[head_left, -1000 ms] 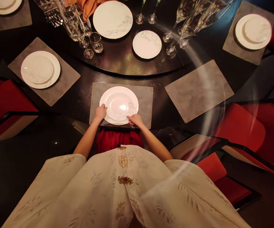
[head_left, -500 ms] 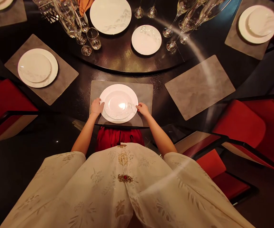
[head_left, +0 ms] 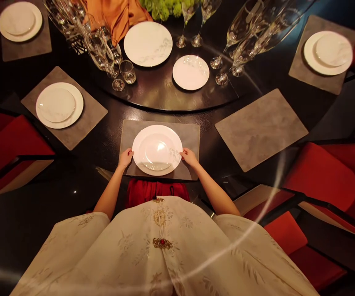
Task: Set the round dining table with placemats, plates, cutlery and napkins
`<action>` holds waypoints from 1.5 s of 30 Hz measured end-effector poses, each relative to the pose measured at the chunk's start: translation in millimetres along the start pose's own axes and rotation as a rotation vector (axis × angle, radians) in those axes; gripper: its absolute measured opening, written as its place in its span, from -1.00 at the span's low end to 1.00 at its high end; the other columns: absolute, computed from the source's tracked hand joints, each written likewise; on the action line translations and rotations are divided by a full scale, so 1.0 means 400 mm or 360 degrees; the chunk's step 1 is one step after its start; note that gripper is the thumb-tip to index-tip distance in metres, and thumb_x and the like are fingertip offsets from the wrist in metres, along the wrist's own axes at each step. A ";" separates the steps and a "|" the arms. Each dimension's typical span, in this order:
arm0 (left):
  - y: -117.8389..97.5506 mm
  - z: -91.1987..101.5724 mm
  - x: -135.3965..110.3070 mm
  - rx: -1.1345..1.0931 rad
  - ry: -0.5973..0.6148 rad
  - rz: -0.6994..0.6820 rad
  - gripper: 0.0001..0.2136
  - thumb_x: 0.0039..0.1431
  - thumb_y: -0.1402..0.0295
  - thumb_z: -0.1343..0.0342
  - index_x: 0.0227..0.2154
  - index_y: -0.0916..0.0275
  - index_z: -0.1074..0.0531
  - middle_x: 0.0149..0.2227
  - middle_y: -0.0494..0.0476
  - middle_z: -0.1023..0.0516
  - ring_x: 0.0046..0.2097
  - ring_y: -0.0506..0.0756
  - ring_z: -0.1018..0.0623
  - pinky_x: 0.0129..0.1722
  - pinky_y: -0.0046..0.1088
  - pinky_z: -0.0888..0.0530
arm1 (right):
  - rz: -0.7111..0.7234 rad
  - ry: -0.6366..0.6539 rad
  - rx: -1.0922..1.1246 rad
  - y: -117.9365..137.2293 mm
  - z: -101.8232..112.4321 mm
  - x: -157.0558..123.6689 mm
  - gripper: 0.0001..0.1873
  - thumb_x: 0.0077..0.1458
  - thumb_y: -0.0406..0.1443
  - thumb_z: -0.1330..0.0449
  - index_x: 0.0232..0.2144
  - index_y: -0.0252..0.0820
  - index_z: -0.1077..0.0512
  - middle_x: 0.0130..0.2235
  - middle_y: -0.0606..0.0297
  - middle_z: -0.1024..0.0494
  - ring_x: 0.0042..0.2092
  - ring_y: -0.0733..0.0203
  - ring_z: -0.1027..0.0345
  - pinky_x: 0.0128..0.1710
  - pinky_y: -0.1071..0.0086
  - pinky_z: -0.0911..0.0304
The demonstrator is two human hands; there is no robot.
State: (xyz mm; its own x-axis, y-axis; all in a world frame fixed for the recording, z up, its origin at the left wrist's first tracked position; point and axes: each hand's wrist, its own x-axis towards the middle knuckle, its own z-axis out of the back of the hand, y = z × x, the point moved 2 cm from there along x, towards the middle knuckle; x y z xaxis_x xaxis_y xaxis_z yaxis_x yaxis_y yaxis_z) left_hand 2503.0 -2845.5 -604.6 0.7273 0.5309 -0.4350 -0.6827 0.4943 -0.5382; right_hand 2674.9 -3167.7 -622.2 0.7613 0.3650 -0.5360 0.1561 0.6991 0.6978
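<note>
A large white plate (head_left: 157,130) lies over the middle of a grey placemat (head_left: 192,129), close to the table's near edge. On it sits a smaller white plate (head_left: 155,158) with a bright glare, set towards my side. My left hand (head_left: 126,157) pinches the large plate's rim on the left. Opposite it, my right hand (head_left: 189,156) has its fingers closed on the right part of the same rim, beside a faint grey pattern.
Beyond the placemat is a dark turntable (head_left: 153,92) bearing a big plate (head_left: 148,43), a smaller plate (head_left: 191,72) and several glasses. To the right lies a bare placemat (head_left: 261,129); at left, stacked plates (head_left: 59,105). Red chairs (head_left: 322,176) stand around the table.
The view has tilted up, so everything sits lower and green foliage shows. The smaller plate has shifted towards me on the large one. My fingers have moved outward along the large plate's rim.
</note>
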 end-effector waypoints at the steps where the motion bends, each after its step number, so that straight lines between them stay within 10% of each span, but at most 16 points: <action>1: -0.010 0.013 0.009 0.0019 0.0011 0.0002 -0.86 0.01 0.31 0.01 -0.44 0.23 -0.41 -0.56 -0.01 -0.36 -0.44 0.04 -0.38 -0.37 -0.50 -0.28 | -0.0015 0.0059 -0.0006 0.001 0.011 0.007 -0.88 -0.09 -0.26 -0.10 -0.55 -0.20 -0.33 -0.61 0.41 -0.38 -0.53 0.36 -0.24 -0.46 0.50 -0.17; 6: -0.193 0.090 0.178 -0.0150 -0.0201 -0.0107 -0.82 -0.02 0.31 -0.09 -0.33 0.24 -0.41 -0.47 0.09 -0.44 -0.33 0.10 -0.45 -0.23 -0.40 -0.34 | -0.0133 -0.0069 0.0299 0.064 0.139 0.122 -0.79 -0.03 -0.17 -0.13 -0.52 -0.21 -0.36 -0.54 0.33 -0.47 -0.54 0.38 -0.30 -0.55 0.53 -0.20; 14: -0.701 0.087 0.720 -0.2052 -0.0275 0.0252 -0.84 0.11 0.38 -0.05 -0.26 0.34 -0.33 -0.38 0.16 -0.47 -0.32 -0.03 -0.51 -0.21 -0.50 -0.45 | -0.0173 -0.0508 0.1410 0.287 0.368 0.486 -0.87 0.02 -0.29 -0.17 -0.47 -0.23 -0.30 -0.45 0.27 -0.50 -0.45 0.39 -0.40 -0.42 0.56 -0.35; 22: -0.759 0.099 0.990 -0.2282 -0.0764 0.0439 -0.66 0.19 0.52 0.17 0.05 0.36 -0.12 -0.21 0.22 -0.48 -0.18 -0.01 -0.52 -0.27 -0.48 -0.51 | -0.0208 -0.0636 0.1612 0.329 0.416 0.650 -0.83 -0.11 -0.45 -0.17 -0.58 -0.22 -0.23 -0.58 0.41 -0.41 -0.55 0.43 -0.33 -0.38 0.48 -0.42; 32: -0.742 0.063 0.882 -0.2643 -0.0139 0.0130 -0.53 0.04 0.66 0.16 0.07 0.41 -0.16 -0.13 0.31 -0.47 -0.07 0.10 -0.49 -0.15 -0.34 -0.51 | -0.0153 -0.0672 0.1644 0.253 0.381 0.453 -0.91 -0.21 -0.43 -0.13 -0.57 -0.21 -0.27 -0.56 0.43 -0.42 -0.50 0.39 -0.36 -0.35 0.44 -0.42; 45: -0.576 -0.108 0.295 -0.2466 0.0270 0.0160 -0.56 -0.07 0.62 0.01 -0.07 0.20 -0.29 -0.09 0.17 -0.48 -0.01 0.14 -0.46 -0.05 -0.21 -0.45 | -0.0233 -0.0861 0.1719 -0.090 0.364 -0.289 -0.67 -0.30 -0.23 -0.34 -0.37 -0.18 -0.48 -0.36 0.29 -0.55 -0.42 0.27 -0.45 -0.43 0.45 -0.42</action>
State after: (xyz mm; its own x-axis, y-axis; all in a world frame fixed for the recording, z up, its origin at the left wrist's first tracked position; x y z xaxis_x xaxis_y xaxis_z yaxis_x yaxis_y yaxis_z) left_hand 2749.1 -2926.4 -563.3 0.7569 0.3833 -0.5294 -0.0688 -0.7588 -0.6477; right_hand 2673.0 -3324.6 -516.1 0.8166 -0.1581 -0.5551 0.5097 -0.2534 0.8222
